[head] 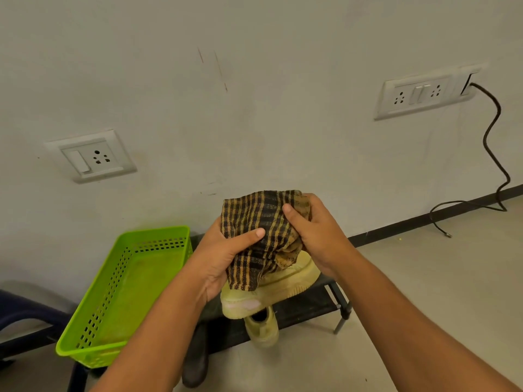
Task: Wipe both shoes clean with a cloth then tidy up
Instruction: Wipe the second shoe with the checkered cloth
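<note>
A black-and-yellow checked cloth (264, 233) is bunched up in front of me. My left hand (223, 258) grips its lower left side, thumb across the front. My right hand (314, 233) grips its upper right side, thumb pressed on the fabric. Under the cloth a pale yellow shoe (283, 284) lies on a low black rack (314, 304), heel toward me, partly hidden by the cloth. A second pale yellow shoe (261, 326) sits lower, below the first, its opening facing up.
A green plastic basket (121, 292) with nothing in it stands at the left, on the rack's left end. A dark boot (195, 360) stands on the floor below. A dark chair (25, 312) is at far left. A black cable (492, 154) hangs from a wall socket at right.
</note>
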